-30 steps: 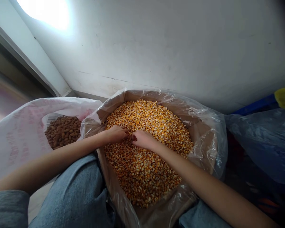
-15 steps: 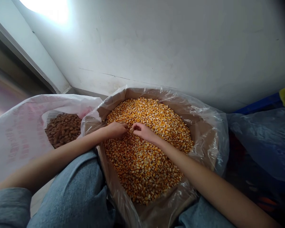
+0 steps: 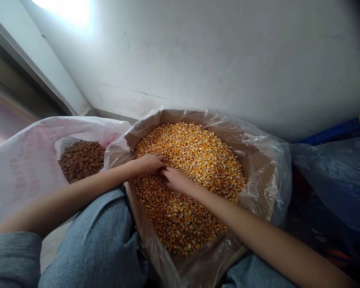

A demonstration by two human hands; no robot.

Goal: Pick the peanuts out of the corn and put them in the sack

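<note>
Yellow and whitish corn kernels (image 3: pixel 195 152) fill a cardboard box (image 3: pixel 258 172) lined with clear plastic. My left hand (image 3: pixel 151 163) lies palm down on the kernels at the left of the heap, its fingers stretched forward and slightly apart. Close against its fingertips, my right hand (image 3: pixel 176 180) reaches in from the right with its fingers bent down and drawn together. The right fingertips touch or nearly touch the left hand. Whatever may be between the right fingers is hidden.
To the left, a white woven sack (image 3: pixel 27 160) with pink print holds brown peanuts (image 3: pixel 84 160). A pale wall (image 3: pixel 198 60) rises behind the box. On the right lie clear plastic sheeting (image 3: pixel 333 172) and a blue edge (image 3: pixel 330 132). My denim-clad knees flank the box.
My right hand has moved slightly left and down, and its finger-and-thumb loop no longer shows. The left fingers have straightened from a curl. The hands are now together.
</note>
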